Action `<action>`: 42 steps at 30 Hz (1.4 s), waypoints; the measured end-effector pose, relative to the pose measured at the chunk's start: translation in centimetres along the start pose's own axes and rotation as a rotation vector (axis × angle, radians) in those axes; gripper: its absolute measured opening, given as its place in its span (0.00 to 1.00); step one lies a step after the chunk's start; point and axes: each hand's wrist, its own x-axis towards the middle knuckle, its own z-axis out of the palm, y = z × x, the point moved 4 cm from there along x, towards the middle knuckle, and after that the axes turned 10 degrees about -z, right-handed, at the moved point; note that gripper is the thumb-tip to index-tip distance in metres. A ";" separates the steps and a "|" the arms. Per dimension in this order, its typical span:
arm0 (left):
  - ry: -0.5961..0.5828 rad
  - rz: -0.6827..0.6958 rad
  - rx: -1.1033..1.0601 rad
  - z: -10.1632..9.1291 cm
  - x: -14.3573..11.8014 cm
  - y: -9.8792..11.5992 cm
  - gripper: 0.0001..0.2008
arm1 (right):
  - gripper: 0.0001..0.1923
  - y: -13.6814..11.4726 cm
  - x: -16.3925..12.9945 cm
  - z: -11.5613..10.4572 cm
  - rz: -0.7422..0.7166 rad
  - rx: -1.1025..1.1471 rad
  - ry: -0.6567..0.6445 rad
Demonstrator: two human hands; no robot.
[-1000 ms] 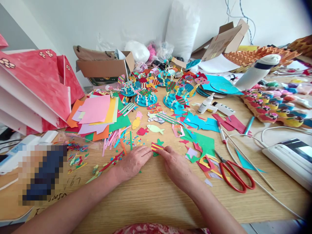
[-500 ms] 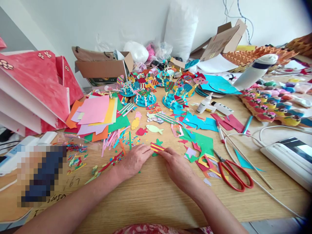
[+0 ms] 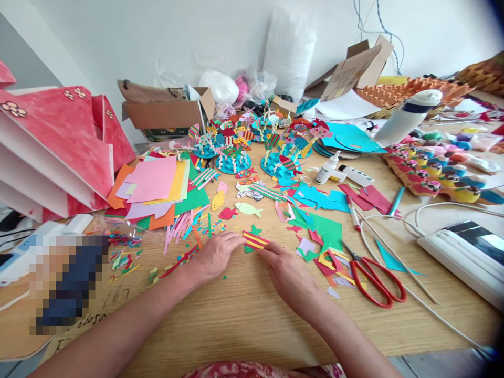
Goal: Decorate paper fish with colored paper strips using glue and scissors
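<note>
Between my hands is a small piece of red-and-yellow striped paper (image 3: 255,241). The fingertips of my left hand (image 3: 218,255) are closed at its left end. My right hand (image 3: 290,270) pinches its right end with thumb and fingers. Beneath the striped paper, green paper shapes (image 3: 255,230) stick out above and below. Just beyond lie cut paper fish: a pale green fish (image 3: 249,209), a red fish (image 3: 228,213) and a yellow fish (image 3: 218,200). To the right of my right hand rest red-handled scissors (image 3: 374,281) with their blades pointing away from me.
Coloured paper sheets (image 3: 153,178) are stacked at the left. Paper scraps (image 3: 325,228) lie near a glue bottle (image 3: 327,168) at the right. Blue-based fish models (image 3: 233,161) stand behind. A white cable (image 3: 429,311) and a wooden stick (image 3: 401,262) cross the right side.
My left fingertips have shifted slightly left, and a bit more of the striped paper shows between my hands. The whole view has moved slightly; the surrounding things have stayed put.
</note>
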 end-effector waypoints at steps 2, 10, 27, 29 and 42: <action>-0.014 0.006 -0.020 -0.1 0.1 0.0 0.20 | 0.25 0.0 0.0 -0.2 0.018 0.021 -0.005; -0.042 0.032 0.031 0.1 0.4 0.7 0.16 | 0.20 -0.4 1.4 0.6 0.041 -0.108 -0.017; -0.064 0.040 0.012 -0.2 0.6 0.5 0.15 | 0.20 -0.3 1.7 0.6 -0.015 -0.177 0.004; -0.066 0.053 0.048 -0.2 0.4 0.8 0.15 | 0.17 -0.2 1.8 0.8 -0.012 -0.198 -0.010; -0.041 0.069 0.067 -0.4 0.1 0.1 0.15 | 0.20 0.6 -1.0 -0.2 0.014 -0.143 -0.053</action>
